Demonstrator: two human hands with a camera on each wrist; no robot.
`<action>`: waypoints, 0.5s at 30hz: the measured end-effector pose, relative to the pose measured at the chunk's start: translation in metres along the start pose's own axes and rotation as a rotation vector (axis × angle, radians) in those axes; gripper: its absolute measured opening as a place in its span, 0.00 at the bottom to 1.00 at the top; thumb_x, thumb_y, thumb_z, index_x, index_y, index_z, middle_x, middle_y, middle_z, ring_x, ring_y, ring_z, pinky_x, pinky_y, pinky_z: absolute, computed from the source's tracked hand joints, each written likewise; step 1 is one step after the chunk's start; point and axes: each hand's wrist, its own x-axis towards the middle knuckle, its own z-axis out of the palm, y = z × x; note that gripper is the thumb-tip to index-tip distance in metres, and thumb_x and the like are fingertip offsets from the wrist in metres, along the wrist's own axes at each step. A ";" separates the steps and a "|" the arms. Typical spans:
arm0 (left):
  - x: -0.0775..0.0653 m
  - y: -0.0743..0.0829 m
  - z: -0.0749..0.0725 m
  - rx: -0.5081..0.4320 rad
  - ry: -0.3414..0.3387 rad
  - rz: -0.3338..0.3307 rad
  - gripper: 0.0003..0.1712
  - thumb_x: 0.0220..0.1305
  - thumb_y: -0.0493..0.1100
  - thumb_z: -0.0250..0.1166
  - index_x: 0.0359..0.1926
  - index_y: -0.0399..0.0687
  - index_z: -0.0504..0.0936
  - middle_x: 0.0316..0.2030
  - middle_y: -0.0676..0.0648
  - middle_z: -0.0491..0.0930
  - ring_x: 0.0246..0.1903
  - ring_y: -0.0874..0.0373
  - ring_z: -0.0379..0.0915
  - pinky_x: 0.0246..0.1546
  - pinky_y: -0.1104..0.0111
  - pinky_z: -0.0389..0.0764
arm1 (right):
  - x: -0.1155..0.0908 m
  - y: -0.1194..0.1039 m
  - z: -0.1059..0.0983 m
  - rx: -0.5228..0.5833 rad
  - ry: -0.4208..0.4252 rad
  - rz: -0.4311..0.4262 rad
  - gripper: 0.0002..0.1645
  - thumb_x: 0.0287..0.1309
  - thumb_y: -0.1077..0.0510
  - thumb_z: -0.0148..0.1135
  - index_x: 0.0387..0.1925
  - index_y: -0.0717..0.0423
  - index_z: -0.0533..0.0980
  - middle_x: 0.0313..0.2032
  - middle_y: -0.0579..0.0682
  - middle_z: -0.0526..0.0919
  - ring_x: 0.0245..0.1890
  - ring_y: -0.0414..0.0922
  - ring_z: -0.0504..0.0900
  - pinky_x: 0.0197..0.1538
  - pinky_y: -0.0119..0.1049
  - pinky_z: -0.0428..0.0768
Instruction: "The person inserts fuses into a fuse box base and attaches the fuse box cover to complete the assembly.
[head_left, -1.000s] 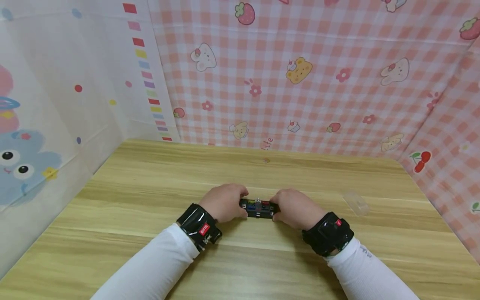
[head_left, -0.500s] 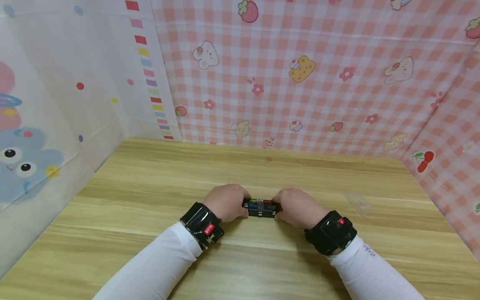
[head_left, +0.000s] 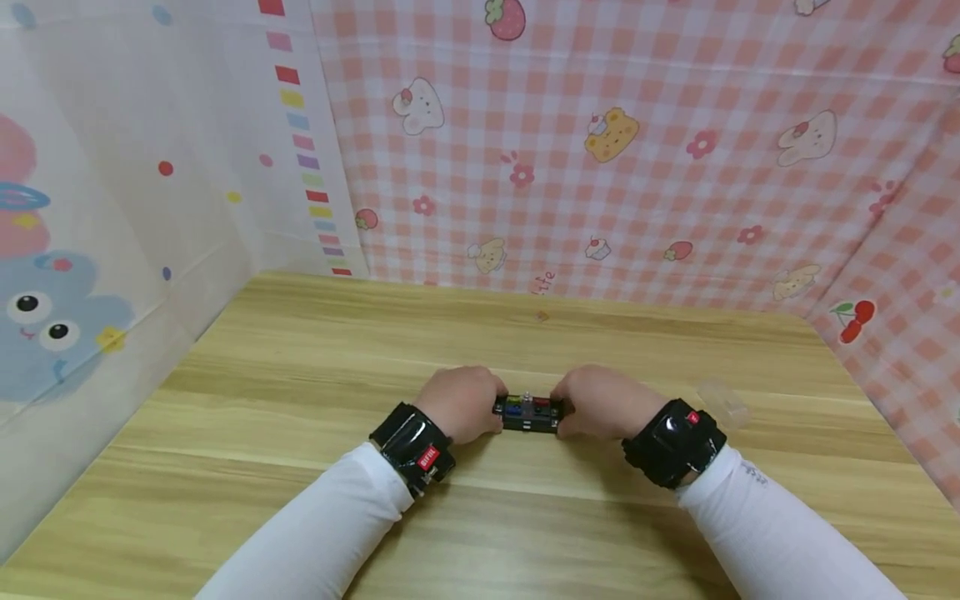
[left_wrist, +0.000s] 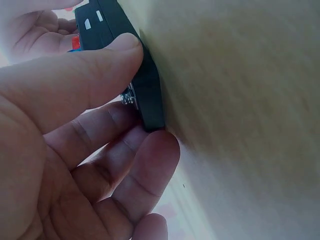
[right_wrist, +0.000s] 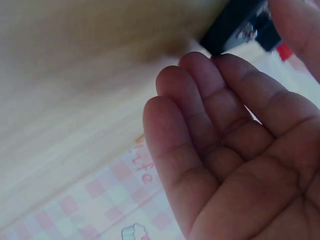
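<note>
A black fuse block (head_left: pixel 527 414) with blue, yellow and red pieces on top lies low at the table's middle. My left hand (head_left: pixel 463 406) holds its left end. In the left wrist view the thumb presses the block's side (left_wrist: pixel 150 95), and the fingers curl round from across it. At the right end is my right hand (head_left: pixel 606 402). The right wrist view shows its fingers fairly straight, fingertips (right_wrist: pixel 200 67) right at the corner of the block (right_wrist: pixel 227 32), with the thumb across from them. Metal screws show at the ends.
A clear plastic cover (head_left: pixel 723 404) lies on the wooden table (head_left: pixel 360 333), to the right of my right hand. Printed cloth (head_left: pixel 645 200) hangs along the back and both sides. Black straps with small cameras (head_left: pixel 675 442) sit on both wrists.
The head view has shifted slightly. My right hand has edged outward, showing more of the block's right end. The left hand keeps its hold, and the clear cover stays put.
</note>
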 end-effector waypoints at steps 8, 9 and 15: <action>0.000 0.001 0.001 0.020 0.000 0.003 0.23 0.61 0.52 0.78 0.56 0.53 0.89 0.50 0.51 0.90 0.44 0.57 0.84 0.49 0.56 0.83 | 0.012 0.013 -0.017 -0.021 0.008 0.052 0.18 0.65 0.59 0.69 0.54 0.60 0.86 0.54 0.56 0.89 0.55 0.52 0.86 0.62 0.54 0.82; 0.000 0.001 0.001 0.020 0.000 0.001 0.23 0.61 0.52 0.78 0.56 0.52 0.89 0.50 0.52 0.90 0.45 0.57 0.84 0.49 0.56 0.83 | 0.015 0.014 -0.019 -0.021 0.005 0.060 0.18 0.67 0.59 0.69 0.56 0.60 0.85 0.55 0.57 0.88 0.56 0.54 0.86 0.63 0.54 0.81; 0.000 0.001 0.000 0.038 0.000 0.010 0.23 0.62 0.53 0.77 0.57 0.52 0.89 0.50 0.51 0.90 0.45 0.56 0.85 0.48 0.56 0.83 | 0.036 0.019 -0.030 -0.089 -0.011 0.069 0.23 0.71 0.58 0.66 0.63 0.64 0.80 0.60 0.61 0.85 0.63 0.58 0.83 0.66 0.54 0.79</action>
